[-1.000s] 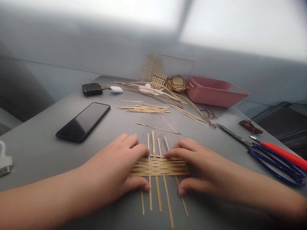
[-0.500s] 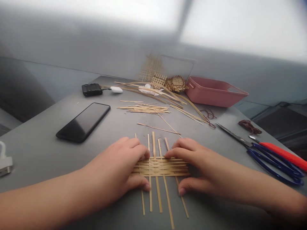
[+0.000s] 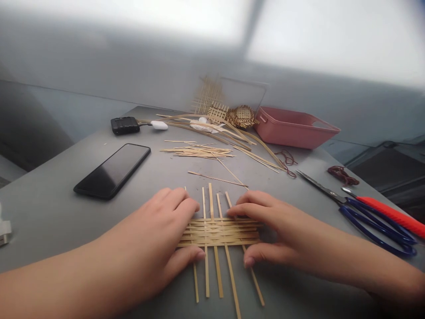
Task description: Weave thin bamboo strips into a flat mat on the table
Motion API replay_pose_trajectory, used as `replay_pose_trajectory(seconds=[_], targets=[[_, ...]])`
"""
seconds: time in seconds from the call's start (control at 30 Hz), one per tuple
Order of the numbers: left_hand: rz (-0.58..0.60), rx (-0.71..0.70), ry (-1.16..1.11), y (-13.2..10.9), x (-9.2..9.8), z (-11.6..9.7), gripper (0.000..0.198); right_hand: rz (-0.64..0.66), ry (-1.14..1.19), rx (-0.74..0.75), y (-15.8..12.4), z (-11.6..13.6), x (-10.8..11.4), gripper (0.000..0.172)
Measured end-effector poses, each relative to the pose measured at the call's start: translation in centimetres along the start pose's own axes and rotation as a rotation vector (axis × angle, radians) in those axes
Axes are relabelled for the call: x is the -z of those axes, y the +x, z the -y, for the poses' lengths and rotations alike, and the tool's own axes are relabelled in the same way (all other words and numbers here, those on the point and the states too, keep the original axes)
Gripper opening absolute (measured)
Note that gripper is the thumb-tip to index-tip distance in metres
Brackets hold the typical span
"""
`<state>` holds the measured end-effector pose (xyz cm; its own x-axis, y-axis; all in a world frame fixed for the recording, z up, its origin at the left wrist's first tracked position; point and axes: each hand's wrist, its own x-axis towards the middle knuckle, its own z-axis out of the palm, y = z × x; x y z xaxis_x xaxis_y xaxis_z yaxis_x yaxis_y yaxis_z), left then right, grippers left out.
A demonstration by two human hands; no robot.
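Note:
A small panel of woven bamboo strips (image 3: 219,233) lies flat on the grey table, its crosswise rows packed close together. Several upright strips stick out beyond its near and far edges. My left hand (image 3: 172,230) spans the left end, fingers at the far edge and thumb by the near edge. At the right end, my right hand (image 3: 272,228) grips the panel the same way, its index fingertip on the top row and its thumb below, over the rightmost upright strip. Both ends of the panel are partly covered by the hands.
Loose thin strips (image 3: 199,152) lie in a pile beyond the hands. Blue-handled scissors (image 3: 341,199) and a red-handled tool (image 3: 388,212) are at right. A phone (image 3: 114,170) lies left. Behind are a pink basket (image 3: 295,130), woven pieces (image 3: 242,116) and a black power bank (image 3: 125,125).
My left hand has slid slightly left, its fingertips drawing back from the middle upright strips. My right hand stays nearly in place. The whole view has shifted a little.

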<state>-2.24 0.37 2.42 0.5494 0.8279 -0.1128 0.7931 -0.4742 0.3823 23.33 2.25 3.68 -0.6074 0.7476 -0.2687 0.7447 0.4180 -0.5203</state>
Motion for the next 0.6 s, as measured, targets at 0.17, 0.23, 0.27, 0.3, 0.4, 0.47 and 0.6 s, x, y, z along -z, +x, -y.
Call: replay_pose_trajectory(seconds=[0.17,0.23,0.27,0.3,0.4,0.47,0.6], targets=[[0.027,0.056,0.127,0.1,-0.1,-0.2,0.023,-0.086,-0.039,0.086,0.6,-0.6,-1.0,0.047],[0.062,0.047,0.117,0.2,0.0,-0.4,0.019,-0.098,-0.035,0.095,0.6,-0.7,-1.1,0.045],[0.077,0.044,0.115,0.1,0.1,-0.4,0.017,-0.104,-0.034,0.093,0.6,-0.7,-1.2,0.045],[0.089,0.041,0.112,0.1,0.2,-0.5,0.016,-0.107,-0.033,0.09,0.6,-0.7,-1.1,0.045],[0.118,0.052,0.103,0.1,0.5,-0.6,0.015,-0.11,-0.029,0.092,0.6,-0.7,-1.1,0.046],[0.123,0.053,0.09,0.2,0.6,-0.6,0.016,-0.108,-0.029,0.093,0.6,-0.8,-1.1,0.047],[0.12,0.044,0.06,0.5,0.5,-0.3,0.018,-0.107,-0.026,0.087,0.7,-1.0,-1.3,0.047]])
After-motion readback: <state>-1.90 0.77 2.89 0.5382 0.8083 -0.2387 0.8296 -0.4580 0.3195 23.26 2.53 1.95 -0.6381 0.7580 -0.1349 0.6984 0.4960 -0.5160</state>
